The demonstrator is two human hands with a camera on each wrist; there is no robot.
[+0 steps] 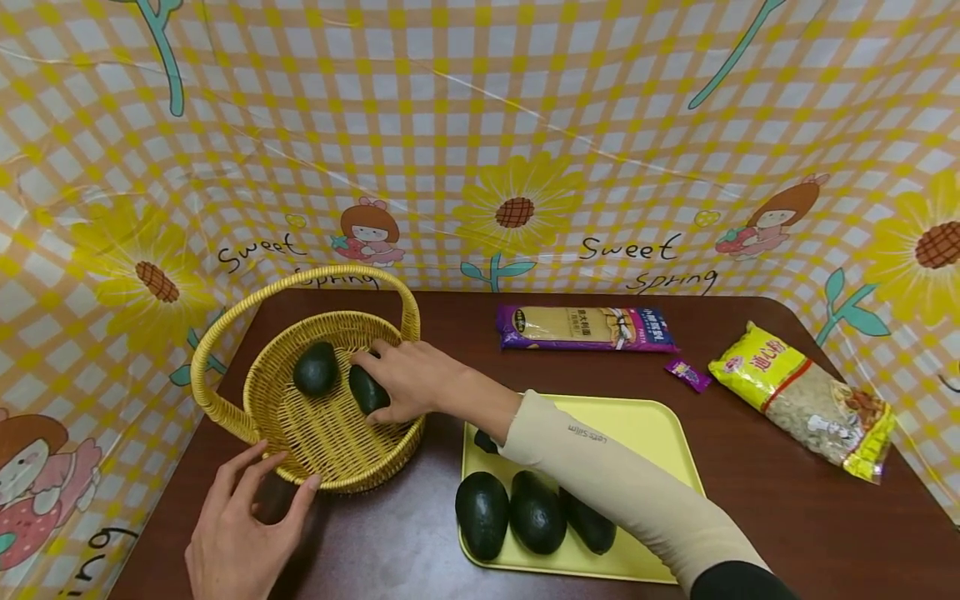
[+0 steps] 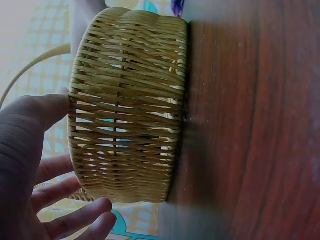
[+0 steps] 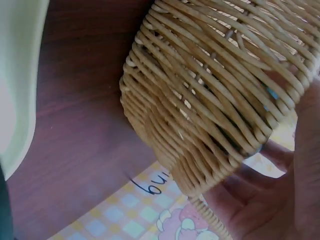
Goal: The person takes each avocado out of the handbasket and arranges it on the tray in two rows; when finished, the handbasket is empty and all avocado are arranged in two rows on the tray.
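A yellow wicker basket point(image 1: 341, 479) with a tall hooped handle stands on the left of the table. One dark green avocado point(image 1: 316, 369) lies on its floor. My right hand point(image 1: 416, 379) reaches over the basket's right rim and holds a second avocado point(image 1: 367, 390) inside, fingers over its far side and thumb at the near end. At the near left rim is my left hand point(image 1: 247, 517), its fingers spread and loosely bent. In the left wrist view, the thumb of that hand point(image 2: 25, 145) touches the basket's rim point(image 2: 72, 107). The basket wall point(image 3: 215, 85) hides the held avocado in the right wrist view.
A yellow tray point(image 1: 652, 425) right of the basket bears several avocados point(image 1: 482, 515), partly covered by my right forearm. Behind it lies a purple pasta packet point(image 1: 577, 327). A small purple sachet point(image 1: 687, 375) and a yellow-and-clear food bag point(image 1: 802, 400) lie at the right.
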